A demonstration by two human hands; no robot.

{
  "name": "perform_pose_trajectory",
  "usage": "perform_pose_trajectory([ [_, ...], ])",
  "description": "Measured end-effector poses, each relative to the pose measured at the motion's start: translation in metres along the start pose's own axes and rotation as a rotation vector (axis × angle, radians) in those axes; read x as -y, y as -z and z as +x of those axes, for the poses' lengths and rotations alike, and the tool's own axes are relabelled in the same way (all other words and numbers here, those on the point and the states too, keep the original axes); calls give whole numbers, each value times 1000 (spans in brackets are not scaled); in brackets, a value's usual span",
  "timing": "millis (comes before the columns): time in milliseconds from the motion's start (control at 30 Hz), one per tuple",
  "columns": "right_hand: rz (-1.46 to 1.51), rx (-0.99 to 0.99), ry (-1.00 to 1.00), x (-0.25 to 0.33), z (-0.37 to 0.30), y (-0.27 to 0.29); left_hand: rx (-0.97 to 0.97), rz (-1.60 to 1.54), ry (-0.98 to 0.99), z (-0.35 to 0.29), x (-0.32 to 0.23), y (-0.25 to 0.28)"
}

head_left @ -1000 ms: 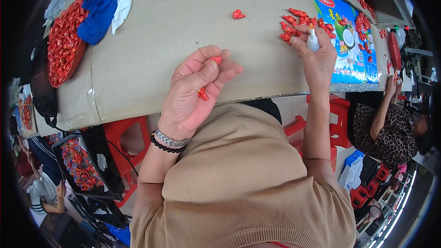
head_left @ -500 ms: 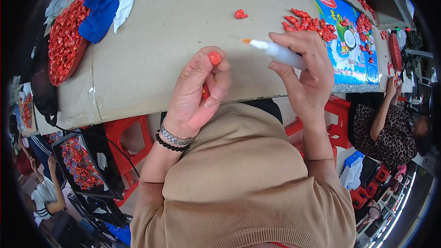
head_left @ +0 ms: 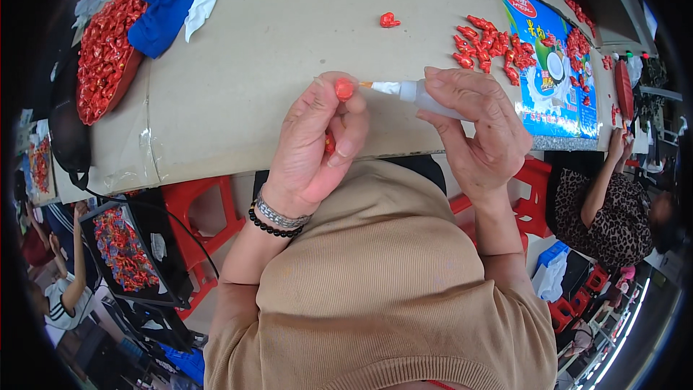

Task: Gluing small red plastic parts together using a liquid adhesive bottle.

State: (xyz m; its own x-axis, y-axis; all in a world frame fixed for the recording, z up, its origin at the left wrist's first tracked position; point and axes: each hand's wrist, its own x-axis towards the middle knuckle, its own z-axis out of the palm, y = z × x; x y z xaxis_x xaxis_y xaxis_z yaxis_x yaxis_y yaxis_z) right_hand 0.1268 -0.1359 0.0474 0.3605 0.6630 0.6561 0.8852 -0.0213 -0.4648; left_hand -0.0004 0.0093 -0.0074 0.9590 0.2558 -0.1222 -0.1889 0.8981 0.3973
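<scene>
Between the thumb and forefinger of my left hand (head_left: 317, 133) is a small red piece (head_left: 344, 88), its round end facing up. Another bit of red shows lower down, tucked under the curled fingers of the same hand. My right hand (head_left: 480, 119) grips a translucent white squeeze bottle (head_left: 433, 97) with a narrow, orange-brown tip. That tip points left and is at the red piece's edge; whether it touches, I cannot tell. Beyond my hands a single small red piece (head_left: 389, 20) lies on the table (head_left: 238, 50).
At the far left a red tray (head_left: 108, 65) is heaped with red pieces, a blue cloth (head_left: 160, 11) beside it. A cluster of red pieces (head_left: 491, 47) lies at the right, near a blue printed sheet (head_left: 552, 94). Another person (head_left: 603, 202) works at the right edge.
My right hand has brought the bottle's tip left and slightly down, up to the red piece. My left hand stays almost in place. The view has shifted slightly.
</scene>
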Motion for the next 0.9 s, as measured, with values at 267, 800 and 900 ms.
perform_pose_trajectory([
  [267, 6, -61, 37, -2, 1, -7, -20, 2, 1, -1, 1, -1],
  [800, -32, -66, 39, -1, 0, -5, -69, 148, -89, -1, -1, -5],
  [900, -41, -65, 31, 0, -1, -4, -70, 172, -103, -2, -2, -6],
])
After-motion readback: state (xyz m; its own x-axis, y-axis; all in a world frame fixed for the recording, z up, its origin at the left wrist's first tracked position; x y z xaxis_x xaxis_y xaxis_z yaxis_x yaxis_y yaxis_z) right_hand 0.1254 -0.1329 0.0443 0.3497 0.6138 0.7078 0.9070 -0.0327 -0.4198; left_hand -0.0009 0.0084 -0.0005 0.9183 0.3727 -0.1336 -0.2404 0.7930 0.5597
